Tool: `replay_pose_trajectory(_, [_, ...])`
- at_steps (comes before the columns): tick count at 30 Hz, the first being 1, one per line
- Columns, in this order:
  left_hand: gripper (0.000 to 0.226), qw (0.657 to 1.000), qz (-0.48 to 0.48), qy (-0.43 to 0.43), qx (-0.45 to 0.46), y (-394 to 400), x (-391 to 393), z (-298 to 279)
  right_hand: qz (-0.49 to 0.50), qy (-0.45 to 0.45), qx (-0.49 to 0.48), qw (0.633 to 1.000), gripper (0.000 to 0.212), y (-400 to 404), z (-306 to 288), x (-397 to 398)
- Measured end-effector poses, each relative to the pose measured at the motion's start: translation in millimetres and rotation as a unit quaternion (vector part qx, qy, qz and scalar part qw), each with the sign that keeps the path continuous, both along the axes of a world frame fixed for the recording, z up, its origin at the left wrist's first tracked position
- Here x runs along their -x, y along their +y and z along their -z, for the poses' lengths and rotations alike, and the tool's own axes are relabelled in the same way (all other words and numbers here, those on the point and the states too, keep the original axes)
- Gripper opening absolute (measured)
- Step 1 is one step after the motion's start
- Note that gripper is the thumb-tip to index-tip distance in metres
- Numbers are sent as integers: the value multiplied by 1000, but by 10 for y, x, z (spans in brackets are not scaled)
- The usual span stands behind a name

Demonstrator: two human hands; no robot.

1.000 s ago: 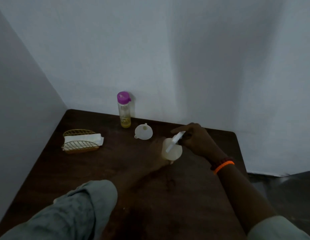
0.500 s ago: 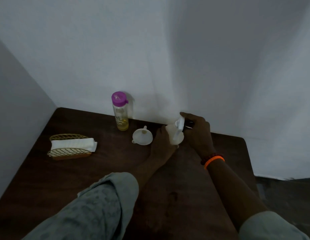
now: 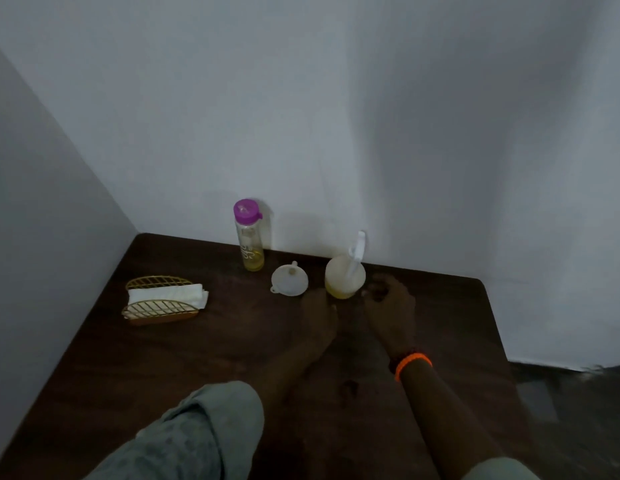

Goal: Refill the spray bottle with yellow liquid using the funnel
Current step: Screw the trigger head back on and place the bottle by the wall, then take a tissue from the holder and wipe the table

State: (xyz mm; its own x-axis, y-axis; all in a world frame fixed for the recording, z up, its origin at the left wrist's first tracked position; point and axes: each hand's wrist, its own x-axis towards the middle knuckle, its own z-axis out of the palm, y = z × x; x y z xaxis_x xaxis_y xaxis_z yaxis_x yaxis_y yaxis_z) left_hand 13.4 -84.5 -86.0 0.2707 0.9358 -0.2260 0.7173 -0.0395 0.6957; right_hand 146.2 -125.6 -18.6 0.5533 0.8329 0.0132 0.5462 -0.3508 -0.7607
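My left hand (image 3: 320, 311) and right hand (image 3: 391, 303) rest low, fingers loosely curled on nothing. The spray bottle (image 3: 345, 275) stands upright just beyond and between them, left fingertips nearest its base. The funnel (image 3: 289, 280) lies left of it, then the yellow-liquid bottle (image 3: 249, 237), on a dark bench (image 3: 197, 358) in a dim corner.

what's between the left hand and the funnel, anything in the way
Nothing visible. The funnel lies on bare table just beyond the left hand; the spray bottle stands to its right, not between them.
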Motion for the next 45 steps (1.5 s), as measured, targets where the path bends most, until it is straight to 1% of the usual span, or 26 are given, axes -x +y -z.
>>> replay_pose_trajectory(1, [31, 1000, 4, 15, 17, -125, 78, -28, 8, 5, 16, 1000, 25, -117, 69, 74])
replay_pose_trajectory(2, [39, 999, 3, 24, 33, -269, 167, -29, 10, 13, 34, 999, 23, -225, 150, 162])
replay_pose_trajectory(4, [70, 999, 2, 11, 53, -491, 351, -139, 4, 30, 77, 997, 24, -405, 276, 385])
replay_pose_trajectory(5, [70, 998, 2, 13, 55, -551, 459, -228, -6, 34, 93, 995, 23, -476, 307, 523])
replay_pose_trajectory(7, [38, 998, -30, 21, 41, -672, 687, -308, -32, 44, 97, 994, 20, -570, 310, 804])
replay_pose_trajectory(8, [30, 998, -49, 17, 32, -714, 817, -322, -48, 55, 92, 993, 17, -592, 305, 939])
replay_pose_trajectory(10, [28, 996, -88, 4, 11, -788, 1086, -399, -80, 71, 84, 991, 15, -582, 243, 1198])
replay_pose_trajectory(13, [22, 988, -149, 0, -33, -774, 1498, -519, -124, 62, 66, 988, 15, -475, 155, 1557])
replay_pose_trajectory(16, [15, 981, -179, 10, -68, -655, 1981, -618, -161, 66, 58, 983, 8, -288, 61, 1882])
replay_pose_trajectory(20, [7, 976, -211, -20, -48, -357, 2649, -627, -202, 60, 56, 976, 5, 63, 34, 2214])
replay_pose_trajectory(22, [7, 971, -231, -23, -48, -162, 2965, -551, -207, 50, 66, 975, 10, 272, 77, 2336])
replay_pose_trajectory(25, [15, 964, -258, -27, -59, 178, 3379, -441, -211, 51, 86, 973, 12, 587, 152, 2469])
replay_pose_trajectory(29, [14, 962, -259, -15, -87, 641, 3726, -305, -224, 31, 83, 971, 14, 956, 297, 2541])
replay_pose_trajectory(32, [16, 964, -252, -3, -84, 873, 3830, -153, -227, 19, 92, 969, 18, 1171, 428, 2561])
replay_pose_trajectory(34, [19, 971, -228, 1, -75, 939, 3853, -44, -236, 9, 91, 967, 18, 1262, 492, 2562])
replay_pose_trajectory(36, [23, 976, -205, -7, -68, 985, 3855, 66, -253, -12, 89, 963, 18, 1333, 561, 2569])
replay_pose_trajectory(40, [33, 978, -203, -36, -45, 1025, 3845, 167, -272, -25, 110, 956, 22, 1401, 648, 2570])
replay_pose_trajectory(45, [19, 974, -207, -38, -77, 1057, 3830, 197, -276, -23, 129, 952, 23, 1444, 654, 2572])
